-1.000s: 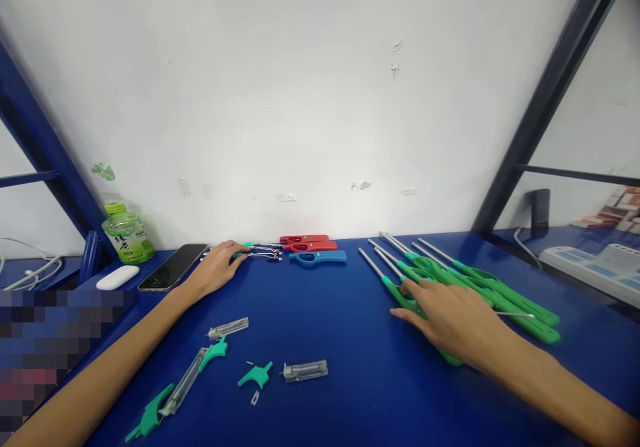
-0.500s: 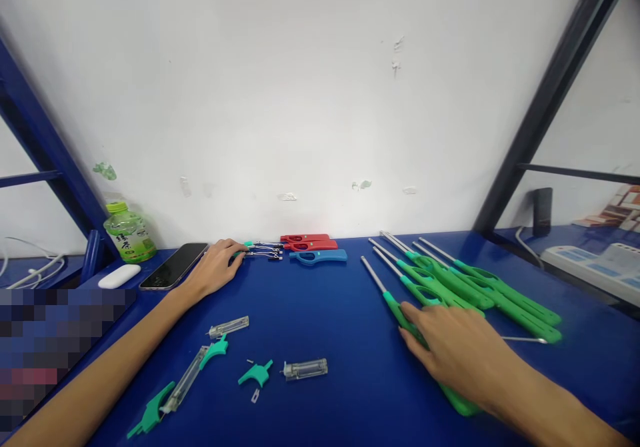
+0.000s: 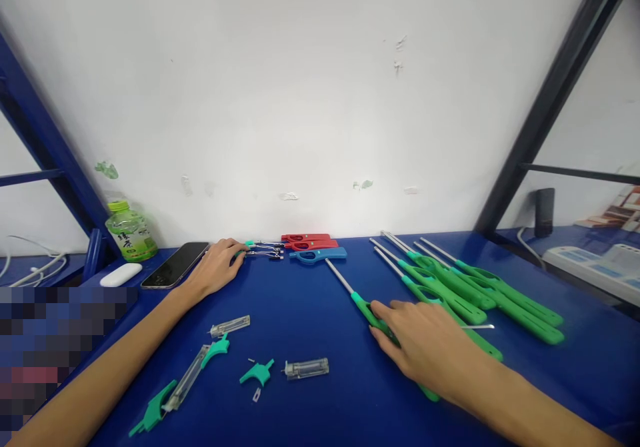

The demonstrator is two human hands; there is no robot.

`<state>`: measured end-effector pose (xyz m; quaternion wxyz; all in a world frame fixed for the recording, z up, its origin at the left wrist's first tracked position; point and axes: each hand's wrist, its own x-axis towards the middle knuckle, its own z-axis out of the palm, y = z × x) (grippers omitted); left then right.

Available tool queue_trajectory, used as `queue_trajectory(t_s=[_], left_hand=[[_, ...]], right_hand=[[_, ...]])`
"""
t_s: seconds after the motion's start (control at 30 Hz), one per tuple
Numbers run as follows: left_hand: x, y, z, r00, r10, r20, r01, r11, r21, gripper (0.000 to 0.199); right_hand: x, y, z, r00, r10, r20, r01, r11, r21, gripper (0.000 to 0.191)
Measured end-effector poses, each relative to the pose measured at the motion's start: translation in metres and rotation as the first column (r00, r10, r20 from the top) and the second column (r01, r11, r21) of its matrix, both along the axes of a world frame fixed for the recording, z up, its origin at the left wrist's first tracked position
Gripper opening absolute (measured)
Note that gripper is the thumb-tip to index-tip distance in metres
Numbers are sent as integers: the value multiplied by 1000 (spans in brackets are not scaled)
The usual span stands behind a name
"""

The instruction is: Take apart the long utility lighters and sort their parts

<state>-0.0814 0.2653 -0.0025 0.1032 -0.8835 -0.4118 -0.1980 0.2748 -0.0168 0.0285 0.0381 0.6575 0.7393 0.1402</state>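
My right hand [image 3: 420,337] is closed around a green long-neck lighter [image 3: 366,308], its metal tube pointing to the upper left and the middle of its handle hidden under my palm. A thin metal rod [image 3: 481,327] sticks out behind this hand. Just to its right lie several more green lighters [image 3: 470,300] in a fanned group. My left hand [image 3: 220,264] rests at the back left, thumb and fingers apart, touching the nearest of some small teal parts with wires [image 3: 264,254]. Beside those wires lie two red lighter casings [image 3: 314,243] and a blue casing [image 3: 325,255].
On the blue table [image 3: 280,307] lie clear fuel tanks [image 3: 307,368], teal triggers [image 3: 257,372] and a tiny clip [image 3: 257,395]. At the left stand a phone [image 3: 175,265], a white earphone case [image 3: 121,275] and a green bottle [image 3: 131,234]. A power strip [image 3: 595,270] lies far right.
My right hand has slid left with the green lighter, away from the other green lighters. The metal rod has moved left with it. My left hand has stayed in place.
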Motion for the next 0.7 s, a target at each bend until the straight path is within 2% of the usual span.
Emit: queue_trajectory(t_s=[0.17, 0.23, 0.3, 0.37, 0.43, 0.47, 0.53, 0.6, 0.67, 0.7], left_hand=[[3, -6, 3, 1000, 9, 16, -9, 1000, 22, 33], [5, -10, 14, 1000, 7, 29, -8, 999, 38, 32], [8, -19, 32, 999, 1, 54, -4, 998, 63, 31], [15, -42, 54, 995, -15, 100, 5, 995, 98, 26], [29, -82, 70, 986, -59, 155, 38, 990, 137, 20], [38, -109, 73, 980, -93, 173, 65, 985, 157, 24], [58, -169, 64, 968, -194, 157, 165, 970, 179, 26], [78, -225, 40, 953, -286, 97, 263, 945, 197, 30], [97, -264, 10, 948, -317, 36, 293, 909, 295, 34], [105, -274, -4, 947, -322, 0, 305, 897, 320, 33]], right_hand=[[3, -5, -3, 1000, 27, 14, -27, 1000, 16, 25], [8, -9, -5, 999, 39, 11, -40, 999, 26, 26], [13, -15, -8, 999, 51, 0, -51, 998, 30, 26], [18, -23, -13, 998, 63, -18, -63, 998, 29, 25], [22, -31, -20, 995, 87, -44, -84, 995, 58, 24], [24, -35, -24, 993, 103, -54, -98, 991, 91, 24], [25, -40, -32, 987, 147, -60, -133, 972, 191, 23], [26, -43, -38, 980, 192, -53, -170, 943, 287, 24], [26, -43, -43, 973, 224, -49, -194, 918, 346, 25], [26, -43, -44, 970, 238, -51, -204, 909, 362, 25]])
